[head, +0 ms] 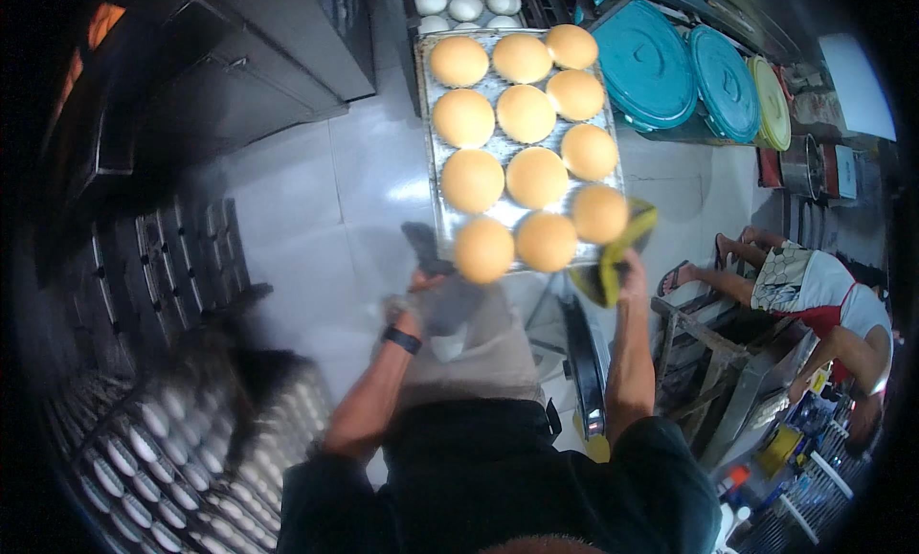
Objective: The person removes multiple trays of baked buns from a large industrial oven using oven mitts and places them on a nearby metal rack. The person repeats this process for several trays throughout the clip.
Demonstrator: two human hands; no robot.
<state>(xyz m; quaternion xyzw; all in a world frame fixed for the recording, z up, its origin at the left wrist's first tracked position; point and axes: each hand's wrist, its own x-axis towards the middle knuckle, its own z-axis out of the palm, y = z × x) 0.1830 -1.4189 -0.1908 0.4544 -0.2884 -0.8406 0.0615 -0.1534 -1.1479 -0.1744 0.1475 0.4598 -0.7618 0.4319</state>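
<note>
A metal baking tray [488, 146] with rows of round golden buns [537, 178] is held out before me. My left hand [425, 287], with a dark band at the wrist, grips its near left corner through a dark cloth [452, 302]; motion blurs this side. My right hand [632, 279] grasps the near right corner through a yellow and dark cloth [616, 267]. The tray's far end overlaps a rack in view, where another tray of pale round dough pieces [465, 8] sits; whether the two touch I cannot tell.
Large bins with teal lids [646, 62] and a yellow lid [770, 103] line the far right. A dark metal cabinet [287, 73] stands left. Racked trays of pale oblong dough [154, 475] fill the lower left. At right, another person [818, 288] leans over a work table [747, 389].
</note>
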